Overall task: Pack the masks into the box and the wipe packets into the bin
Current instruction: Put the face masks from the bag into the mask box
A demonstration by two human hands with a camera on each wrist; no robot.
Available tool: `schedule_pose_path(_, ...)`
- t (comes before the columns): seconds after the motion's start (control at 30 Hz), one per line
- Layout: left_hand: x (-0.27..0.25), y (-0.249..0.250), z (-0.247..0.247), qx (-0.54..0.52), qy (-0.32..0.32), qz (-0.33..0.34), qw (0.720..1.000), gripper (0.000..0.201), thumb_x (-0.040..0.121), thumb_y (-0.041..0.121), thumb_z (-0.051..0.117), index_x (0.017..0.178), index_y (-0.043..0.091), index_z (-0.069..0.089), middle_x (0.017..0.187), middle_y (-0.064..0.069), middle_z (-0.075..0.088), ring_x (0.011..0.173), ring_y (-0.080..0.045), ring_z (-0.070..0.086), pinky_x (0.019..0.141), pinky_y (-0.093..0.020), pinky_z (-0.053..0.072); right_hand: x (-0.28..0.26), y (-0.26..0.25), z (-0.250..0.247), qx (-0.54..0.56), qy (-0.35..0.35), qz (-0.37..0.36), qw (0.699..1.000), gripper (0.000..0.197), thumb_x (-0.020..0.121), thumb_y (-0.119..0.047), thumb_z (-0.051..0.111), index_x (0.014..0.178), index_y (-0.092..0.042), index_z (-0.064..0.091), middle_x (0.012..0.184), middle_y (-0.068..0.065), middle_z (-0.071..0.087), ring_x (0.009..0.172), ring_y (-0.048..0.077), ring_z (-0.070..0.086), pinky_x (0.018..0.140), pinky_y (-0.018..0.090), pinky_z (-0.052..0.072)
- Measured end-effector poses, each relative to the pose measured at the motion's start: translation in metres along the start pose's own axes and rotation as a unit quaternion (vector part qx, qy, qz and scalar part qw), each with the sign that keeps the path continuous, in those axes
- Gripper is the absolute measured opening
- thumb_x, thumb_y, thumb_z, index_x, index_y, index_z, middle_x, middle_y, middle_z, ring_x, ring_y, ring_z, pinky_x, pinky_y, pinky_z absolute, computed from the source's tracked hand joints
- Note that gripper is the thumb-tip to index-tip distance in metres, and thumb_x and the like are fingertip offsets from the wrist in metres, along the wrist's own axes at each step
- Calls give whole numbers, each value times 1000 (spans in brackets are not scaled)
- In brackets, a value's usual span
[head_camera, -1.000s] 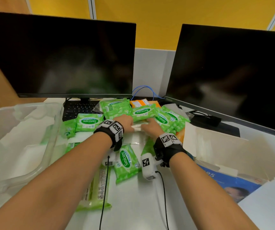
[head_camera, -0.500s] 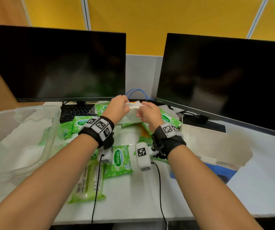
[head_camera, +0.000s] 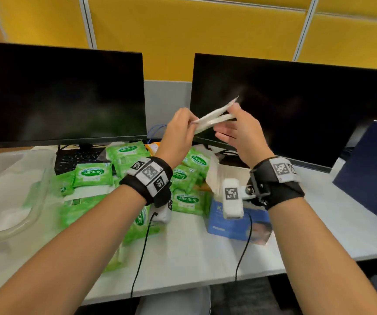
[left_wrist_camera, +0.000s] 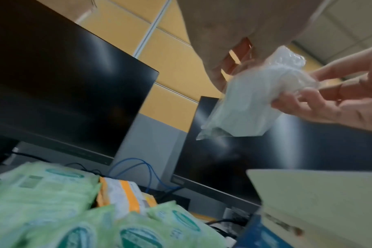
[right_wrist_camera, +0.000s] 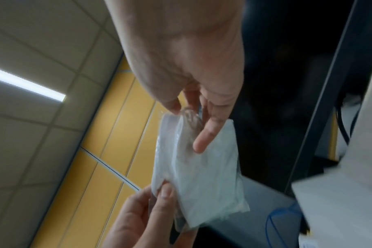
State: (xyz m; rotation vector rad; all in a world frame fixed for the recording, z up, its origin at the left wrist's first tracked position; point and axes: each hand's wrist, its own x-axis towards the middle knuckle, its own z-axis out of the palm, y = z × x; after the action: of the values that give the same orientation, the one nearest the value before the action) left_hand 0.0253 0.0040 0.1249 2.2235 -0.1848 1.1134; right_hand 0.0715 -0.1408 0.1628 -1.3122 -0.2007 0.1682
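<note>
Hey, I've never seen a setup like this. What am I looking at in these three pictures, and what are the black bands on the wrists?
There is no machine: a person works with bare hands. The wide picture comes from a camera on the head. The other two come from cameras worn on the wrists, held by those bands, looking along the fingers. On the desk lie green wipe packets, with a clear bin at the left and a blue box at the right. The left hand and right hand hold wrapped masks in the air, each pinching one end.
</note>
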Motion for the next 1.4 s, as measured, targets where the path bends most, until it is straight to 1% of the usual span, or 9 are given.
schedule_pose_path(0.17, -4, 26, 38, -96, -21, -31, 995, 6, 97, 10, 45, 96, 7, 50, 90, -2, 52, 80, -14, 49, 66, -9, 39, -10, -8, -53, -194, 90, -86, 973, 4, 86, -16, 66, 85, -14, 69, 86, 4, 70, 81, 16, 72, 69, 23, 60)
schedule_pose_path(0.33, 3, 28, 58, -237, 19, -189, 953, 2, 98, 19, 36, 98, 19, 38, 102, -9, 54, 98, -32, 61, 80, -53, 55, -32, -25, -100, -428, 105, -160, 883, 14, 85, -14, 66, 95, -18, 58, 100, 3, 61, 81, 14, 64, 52, 15, 53)
schedule_pose_path(0.5, -3, 26, 64, -285, 32, -248, 925, 12, 101, 13, 32, 107, 20, 39, 114, -7, 51, 105, -28, 61, 64, -29, 60, -48, -27, -106, -628, 33, -95, 771, 56, 85, -14, 66, 135, -27, 42, 104, 0, 53, 86, 18, 55, 75, 30, 52)
schedule_pose_path(0.63, -7, 29, 65, -353, 73, -300, 883, 36, 100, 2, 31, 133, 16, 32, 113, 7, 41, 96, -9, 54, 63, -28, 60, -54, -21, -98, -742, 26, -27, 669, 12, 85, -9, 54, 95, -16, 56, 95, 6, 60, 76, 23, 57, 65, 32, 48)
schedule_pose_path(0.83, -8, 20, 70, -301, 2, -286, 910, 33, 91, -10, 41, 118, 6, 53, 124, -8, 47, 114, -23, 51, 89, -47, 55, -67, -27, -93, -749, 97, -50, 654, 6, 85, -8, 50, 88, -13, 51, 74, 4, 49, 59, 18, 44, 52, 25, 30)
schedule_pose_path(1.0, -10, 21, 84, -344, -3, -358, 868, 36, 93, -4, 44, 126, 10, 50, 129, -7, 43, 116, -23, 52, 82, -30, 58, -57, 8, -82, -783, 24, 6, 622, 19, 88, -10, 49, 103, -10, 60, 100, 9, 61, 89, 28, 58, 70, 32, 41)
schedule_pose_path(1.1, -12, 27, 84, -369, -60, -367, 852, 41, 91, -9, 47, 128, 10, 45, 129, -7, 39, 117, -26, 51, 75, -26, 58, -47, 44, -81, -764, -77, 62, 638, 26, 93, -10, 45, 116, -6, 58, 120, 11, 60, 110, 27, 57, 83, 29, 40)
schedule_pose_path(1.23, -15, 28, 83, -379, -128, -402, 824, 47, 90, -14, 45, 133, 6, 40, 129, -13, 40, 115, -29, 51, 74, -29, 56, -35, 63, -78, -678, -143, 96, 715, 32, 93, -20, 56, 122, -6, 54, 121, 10, 57, 109, 24, 54, 78, 26, 37)
schedule_pose_path(1.4, -23, 18, 85, -408, -107, -474, 773, 43, 92, -12, 45, 132, 3, 39, 122, -13, 41, 108, -26, 49, 88, -32, 50, -21, 59, -82, -377, -96, 127, 912, 21, 92, -10, 54, 110, -8, 62, 104, 18, 67, 90, 23, 63, 87, 34, 53)
